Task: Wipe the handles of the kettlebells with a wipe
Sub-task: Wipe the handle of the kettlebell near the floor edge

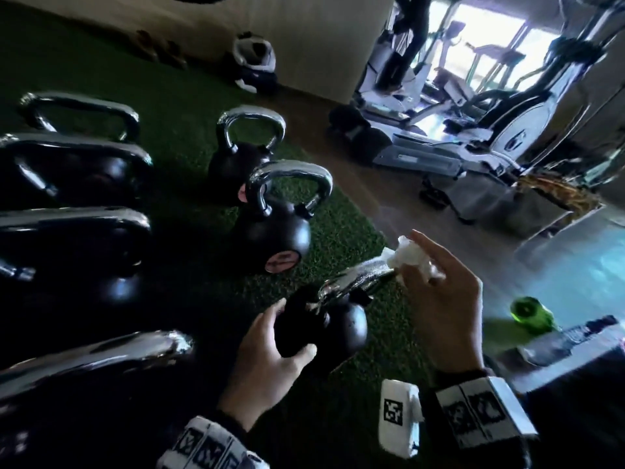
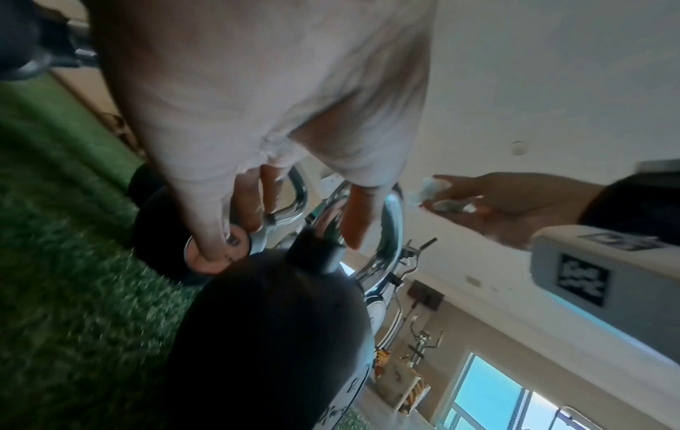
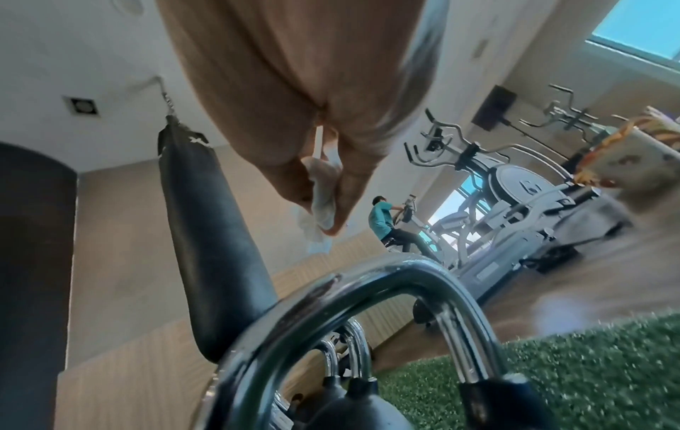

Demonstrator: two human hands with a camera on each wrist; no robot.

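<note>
Left hand [image 1: 267,360]: fingers curl round the black kettlebell [image 1: 341,328], tilted on the turf [image 1: 338,214].
Right hand [image 1: 446,306]: fingertips pinch a crumpled wipe [image 1: 411,253].
Wipe: near the top of the chrome handle [image 1: 358,277], seemingly just clear of it.

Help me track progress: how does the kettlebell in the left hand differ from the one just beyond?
The held kettlebell is tipped; the next kettlebell stands upright. The left hand grips the held one, wipe beside its handle; the next one is untouched. Both have black bodies, chrome handles.
</note>
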